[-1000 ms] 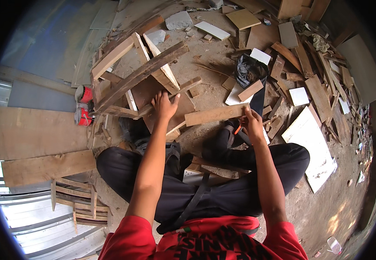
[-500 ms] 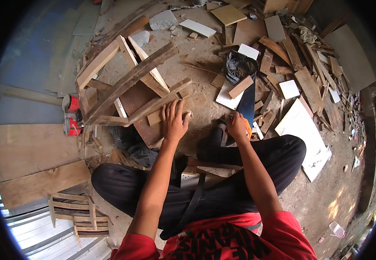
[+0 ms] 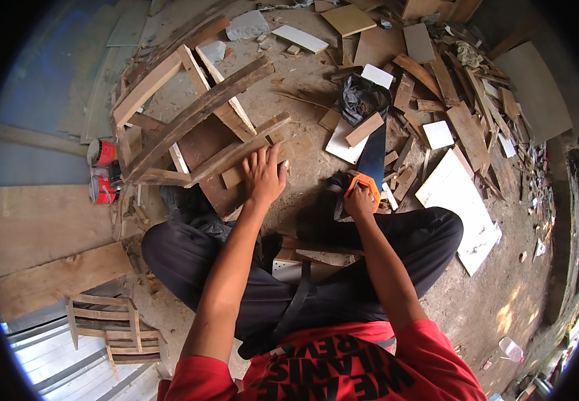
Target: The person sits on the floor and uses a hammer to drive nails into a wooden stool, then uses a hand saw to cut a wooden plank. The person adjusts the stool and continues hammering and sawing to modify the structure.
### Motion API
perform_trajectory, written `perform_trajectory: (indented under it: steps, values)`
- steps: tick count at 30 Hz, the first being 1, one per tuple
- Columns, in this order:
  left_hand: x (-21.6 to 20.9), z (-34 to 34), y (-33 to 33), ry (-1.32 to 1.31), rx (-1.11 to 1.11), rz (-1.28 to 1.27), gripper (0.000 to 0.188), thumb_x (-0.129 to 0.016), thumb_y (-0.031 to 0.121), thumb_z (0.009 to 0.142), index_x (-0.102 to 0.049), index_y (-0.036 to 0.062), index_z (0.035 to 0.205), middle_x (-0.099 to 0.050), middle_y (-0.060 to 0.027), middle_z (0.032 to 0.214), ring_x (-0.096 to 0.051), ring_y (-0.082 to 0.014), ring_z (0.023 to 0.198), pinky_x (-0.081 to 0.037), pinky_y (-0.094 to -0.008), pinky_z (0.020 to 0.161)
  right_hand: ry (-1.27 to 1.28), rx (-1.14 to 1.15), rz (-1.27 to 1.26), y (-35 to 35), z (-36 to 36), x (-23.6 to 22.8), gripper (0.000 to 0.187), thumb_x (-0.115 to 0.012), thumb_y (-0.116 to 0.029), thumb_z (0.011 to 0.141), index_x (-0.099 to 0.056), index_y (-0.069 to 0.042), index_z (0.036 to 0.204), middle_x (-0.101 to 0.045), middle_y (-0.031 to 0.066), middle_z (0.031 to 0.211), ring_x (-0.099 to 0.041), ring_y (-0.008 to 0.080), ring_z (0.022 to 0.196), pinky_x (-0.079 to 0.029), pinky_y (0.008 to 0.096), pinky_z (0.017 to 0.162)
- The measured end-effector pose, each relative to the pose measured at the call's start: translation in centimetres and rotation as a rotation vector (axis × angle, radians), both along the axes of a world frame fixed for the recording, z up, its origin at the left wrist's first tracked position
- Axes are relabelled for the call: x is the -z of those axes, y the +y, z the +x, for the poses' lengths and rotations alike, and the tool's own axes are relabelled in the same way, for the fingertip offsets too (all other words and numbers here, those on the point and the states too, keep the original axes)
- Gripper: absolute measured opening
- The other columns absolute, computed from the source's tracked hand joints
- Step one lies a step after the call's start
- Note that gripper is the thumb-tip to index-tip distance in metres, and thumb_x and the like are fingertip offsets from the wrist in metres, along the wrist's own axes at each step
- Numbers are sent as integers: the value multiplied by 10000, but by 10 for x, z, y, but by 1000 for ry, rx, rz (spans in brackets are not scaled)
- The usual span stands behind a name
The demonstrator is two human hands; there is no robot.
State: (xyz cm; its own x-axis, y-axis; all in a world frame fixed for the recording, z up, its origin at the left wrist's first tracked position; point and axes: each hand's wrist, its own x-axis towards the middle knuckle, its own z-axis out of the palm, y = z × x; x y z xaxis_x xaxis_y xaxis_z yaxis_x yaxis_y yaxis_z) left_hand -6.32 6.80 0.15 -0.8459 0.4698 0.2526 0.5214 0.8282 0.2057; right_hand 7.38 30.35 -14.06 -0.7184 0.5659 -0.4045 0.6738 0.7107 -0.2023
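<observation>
My right hand [image 3: 361, 202] is closed around the orange handle of a hand saw [image 3: 372, 152]. Its dark blade points away from me, past a white board and a small wood block [image 3: 365, 129]. My left hand [image 3: 263, 176] lies flat, fingers stretched out, on a short piece of wood [image 3: 232, 177]. That piece sits against the near rail of a rough wooden frame [image 3: 199, 123], which stands tilted at the left. A brown board [image 3: 219, 198] lies beneath part of the frame.
Beyond the saw sits a black plastic bag [image 3: 361, 100] with small brown bits inside. Scrap wood [image 3: 473, 137] is heaped at the right, beside a large white board [image 3: 460, 207]. Red cans [image 3: 104, 170] stand left of the frame. My crossed legs surround more wood pieces.
My right hand has taken a fuller grip on the saw handle, now turned so more orange shows. The left hand stays on the wood, its fingers shifted slightly.
</observation>
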Motion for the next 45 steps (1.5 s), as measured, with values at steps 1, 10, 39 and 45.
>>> perform_trajectory:
  steps: [1,10,39,45]
  values:
    - [-6,-6,0,-67,26,-42,536,-607,294,942,-469,109,1426,-512,-145,1365,-481,-344,1227,-338,-512,1044,39,-36,31,3,3,8,592,-694,-422,866,-575,-69,1325,-517,176,1398,-482,371,1338,-397,597,1045]
    - [15,-5,1,40,47,-66,569,-583,332,948,-455,102,1453,-519,-106,1386,-486,-299,1248,-352,-505,1047,67,-168,87,16,4,5,526,-685,-306,875,-566,-22,1302,-539,146,1359,-508,334,1280,-400,571,1013]
    - [7,-26,-5,31,262,21,528,-528,342,975,-473,39,1404,-585,-201,1330,-487,-341,1313,-289,-499,1148,56,-89,110,19,4,27,218,-577,-204,900,-620,-48,1045,-702,193,1006,-691,356,998,-487,515,873]
    - [0,-24,-3,28,248,22,547,-537,325,964,-469,12,1407,-571,-223,1342,-492,-352,1308,-292,-487,1146,83,-55,153,8,7,21,243,-550,-207,900,-634,-11,1018,-693,231,999,-692,391,934,-474,551,882]
